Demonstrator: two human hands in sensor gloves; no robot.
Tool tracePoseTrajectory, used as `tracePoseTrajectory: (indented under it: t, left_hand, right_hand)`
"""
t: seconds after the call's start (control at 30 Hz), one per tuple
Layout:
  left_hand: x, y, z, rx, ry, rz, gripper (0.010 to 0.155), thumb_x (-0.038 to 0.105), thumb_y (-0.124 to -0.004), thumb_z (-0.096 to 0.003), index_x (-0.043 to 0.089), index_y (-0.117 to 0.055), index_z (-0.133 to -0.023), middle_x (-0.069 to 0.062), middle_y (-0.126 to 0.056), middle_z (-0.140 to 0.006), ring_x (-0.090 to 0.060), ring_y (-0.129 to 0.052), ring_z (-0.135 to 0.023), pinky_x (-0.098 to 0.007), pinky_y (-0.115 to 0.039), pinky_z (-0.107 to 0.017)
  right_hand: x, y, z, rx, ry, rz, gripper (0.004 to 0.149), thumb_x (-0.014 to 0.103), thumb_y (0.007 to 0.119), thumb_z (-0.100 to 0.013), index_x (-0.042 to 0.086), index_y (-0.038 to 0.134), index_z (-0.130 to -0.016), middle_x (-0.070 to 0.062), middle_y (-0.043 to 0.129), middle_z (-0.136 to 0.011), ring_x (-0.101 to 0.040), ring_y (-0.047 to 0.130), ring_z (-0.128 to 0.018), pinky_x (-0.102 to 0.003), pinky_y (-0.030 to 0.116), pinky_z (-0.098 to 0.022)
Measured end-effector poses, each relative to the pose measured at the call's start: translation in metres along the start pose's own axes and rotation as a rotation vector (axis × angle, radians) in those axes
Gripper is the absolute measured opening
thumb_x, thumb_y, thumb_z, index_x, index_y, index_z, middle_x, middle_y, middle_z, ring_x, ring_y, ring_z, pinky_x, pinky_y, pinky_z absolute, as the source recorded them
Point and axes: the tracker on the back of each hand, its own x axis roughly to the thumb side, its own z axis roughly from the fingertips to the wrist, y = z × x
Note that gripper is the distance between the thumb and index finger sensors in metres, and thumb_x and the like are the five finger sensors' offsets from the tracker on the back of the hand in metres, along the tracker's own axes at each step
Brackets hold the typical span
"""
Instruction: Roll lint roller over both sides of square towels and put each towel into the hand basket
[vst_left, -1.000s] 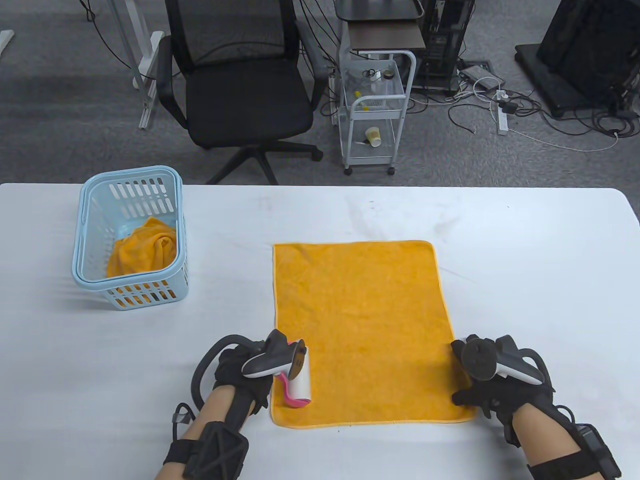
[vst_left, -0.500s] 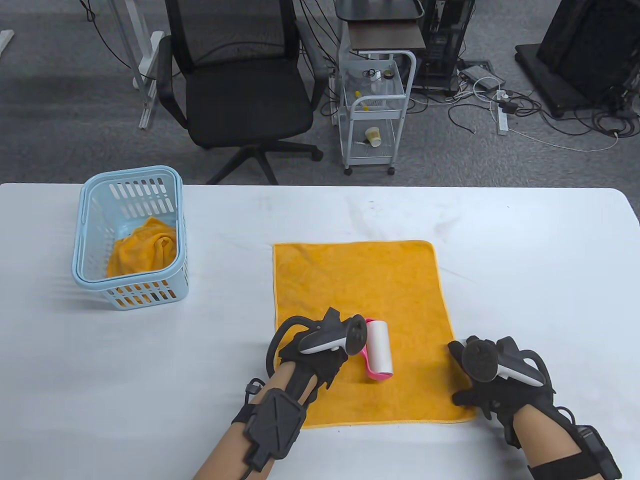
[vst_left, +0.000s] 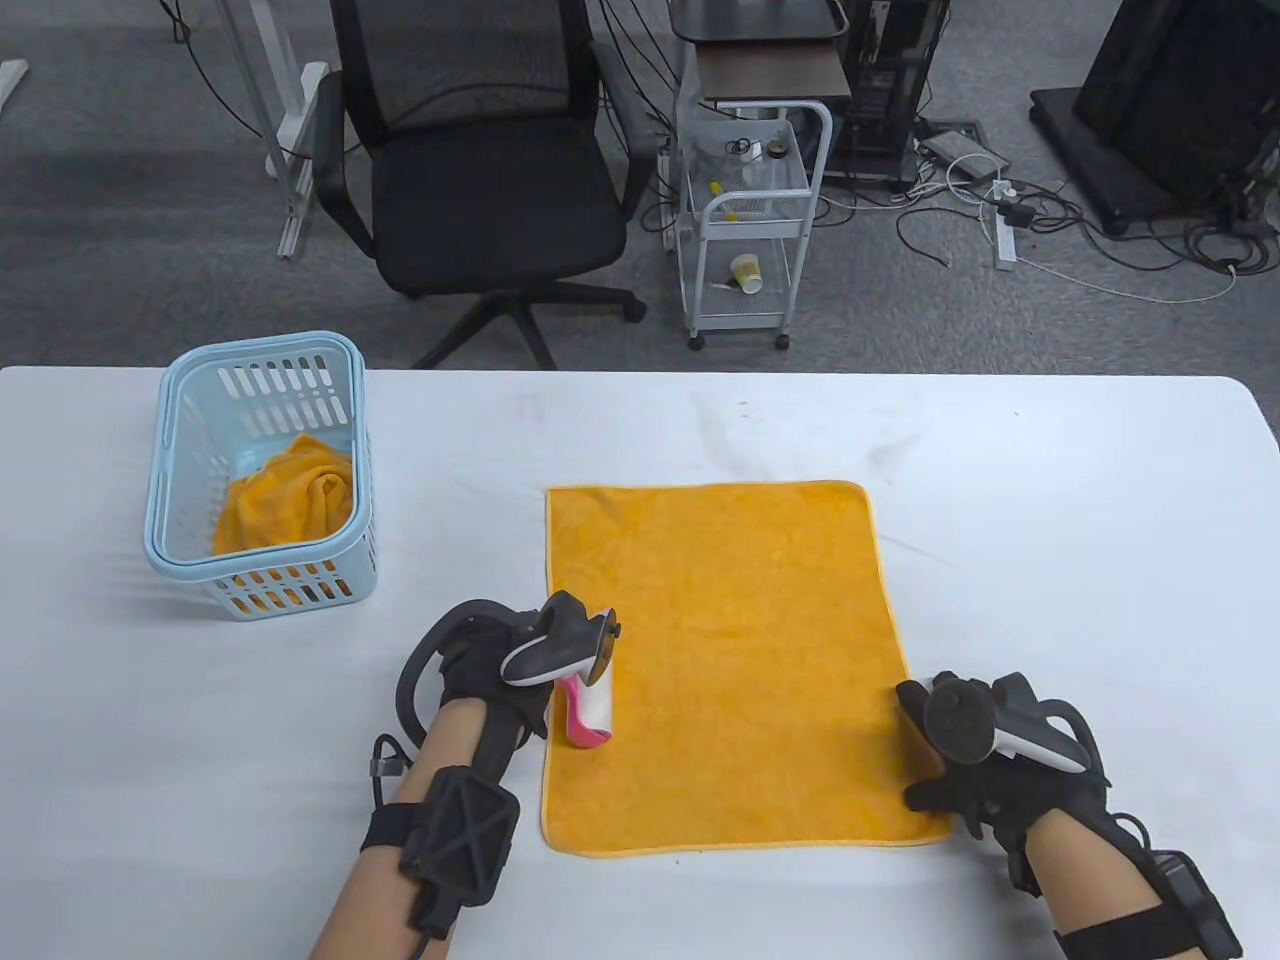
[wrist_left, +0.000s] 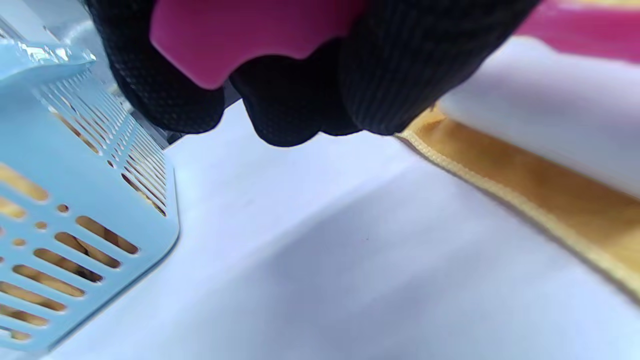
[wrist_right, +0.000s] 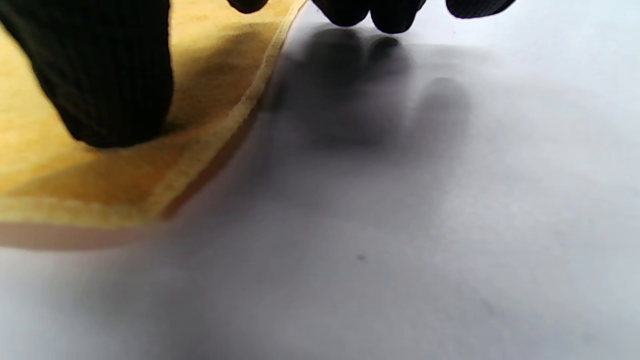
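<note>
An orange square towel (vst_left: 725, 660) lies flat on the white table (vst_left: 1050, 520). My left hand (vst_left: 500, 665) grips the pink handle of a lint roller (vst_left: 592, 705), whose white roll rests on the towel's left edge. In the left wrist view the pink handle (wrist_left: 250, 35) sits inside my curled fingers (wrist_left: 390, 75), with the white roll (wrist_left: 545, 110) on the towel (wrist_left: 540, 200). My right hand (vst_left: 960, 760) presses on the towel's near right corner; its thumb (wrist_right: 105, 75) lies on the cloth (wrist_right: 50, 165). A light blue hand basket (vst_left: 262, 480) at the left holds a crumpled orange towel (vst_left: 290, 490).
The basket (wrist_left: 60, 210) stands close to my left hand's far side. Beyond the table's far edge are a black office chair (vst_left: 480, 180), a white trolley (vst_left: 750, 220) and floor cables.
My left hand swept the roller right across the towel's near part, then back to the left edge, slightly farther up. The right hand stayed put on the corner.
</note>
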Motion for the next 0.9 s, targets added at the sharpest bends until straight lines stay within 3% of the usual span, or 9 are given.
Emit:
tracePoseTrajectory:
  t: [0.17,0.27,0.37,0.5,0.57,0.73,0.83,0.9]
  left_hand:
    - [0.033,0.02,-0.022,0.139,-0.192,0.4,0.06,0.04,-0.089,-0.0479,0.038,-0.056,-0.098,0.007,-0.081,-0.093,-0.023,-0.095,-0.076,-0.05,-0.087,-0.06]
    - [0.065,0.026,-0.036,0.179,-0.241,0.431,0.061,0.043,-0.086,-0.0482,0.037,-0.054,-0.099,0.007,-0.079,-0.095,-0.023,-0.093,-0.078,-0.048,-0.086,-0.061]
    - [0.079,0.024,-0.047,0.19,-0.23,0.395,0.059,0.044,-0.082,-0.0495,0.037,-0.053,-0.1,0.007,-0.078,-0.096,-0.023,-0.092,-0.079,-0.048,-0.085,-0.062]
    - [0.063,0.018,-0.05,0.206,-0.111,0.226,0.051,0.04,-0.082,-0.0506,0.04,-0.058,-0.096,0.006,-0.081,-0.093,-0.026,-0.093,-0.077,-0.052,-0.082,-0.061]
    - [0.047,0.013,-0.047,0.153,-0.025,0.092,0.048,0.039,-0.081,-0.0513,0.042,-0.059,-0.094,0.007,-0.081,-0.093,-0.025,-0.094,-0.077,-0.055,-0.081,-0.062]
    - [0.004,0.002,-0.035,0.1,0.148,-0.053,0.043,0.035,-0.082,-0.0522,0.041,-0.063,-0.091,0.005,-0.081,-0.096,-0.027,-0.093,-0.081,-0.059,-0.078,-0.064]
    - [-0.01,0.002,-0.032,0.103,0.175,-0.05,0.044,0.035,-0.082,-0.0518,0.042,-0.063,-0.091,0.005,-0.079,-0.096,-0.027,-0.091,-0.082,-0.06,-0.078,-0.064]
    - [-0.01,0.005,-0.032,0.104,0.116,0.102,0.047,0.036,-0.082,-0.0522,0.039,-0.06,-0.094,0.005,-0.077,-0.096,-0.027,-0.089,-0.08,-0.059,-0.078,-0.064]
  right_hand:
    - [-0.002,0.001,0.0,0.004,0.002,-0.013,0.1,0.059,0.086,-0.043,0.023,0.024,-0.113,-0.024,0.029,-0.116,-0.054,0.036,-0.105,-0.074,0.045,-0.068]
    - [-0.002,0.002,0.0,0.004,0.003,-0.019,0.101,0.059,0.087,-0.043,0.023,0.024,-0.113,-0.024,0.029,-0.116,-0.054,0.036,-0.105,-0.074,0.045,-0.068]
    - [-0.002,0.002,0.0,0.003,0.003,-0.01,0.101,0.059,0.086,-0.043,0.023,0.024,-0.113,-0.024,0.029,-0.116,-0.054,0.036,-0.105,-0.074,0.045,-0.068]
    - [-0.002,0.002,-0.001,0.005,0.004,-0.013,0.101,0.059,0.087,-0.043,0.023,0.024,-0.113,-0.024,0.029,-0.116,-0.054,0.036,-0.105,-0.074,0.045,-0.068]
    - [-0.002,0.002,0.0,0.005,0.004,-0.016,0.101,0.059,0.087,-0.043,0.023,0.024,-0.113,-0.024,0.029,-0.116,-0.054,0.036,-0.105,-0.074,0.045,-0.068]
    - [-0.002,0.002,-0.001,0.005,0.003,-0.012,0.1,0.059,0.087,-0.043,0.023,0.025,-0.113,-0.024,0.029,-0.116,-0.054,0.036,-0.105,-0.074,0.045,-0.068]
    - [-0.001,0.002,-0.001,0.003,0.003,-0.008,0.1,0.059,0.087,-0.043,0.023,0.025,-0.113,-0.024,0.03,-0.116,-0.054,0.036,-0.105,-0.074,0.046,-0.068]
    - [-0.001,0.002,-0.001,0.002,0.002,-0.008,0.1,0.059,0.087,-0.043,0.023,0.025,-0.113,-0.024,0.03,-0.116,-0.054,0.036,-0.105,-0.074,0.046,-0.068]
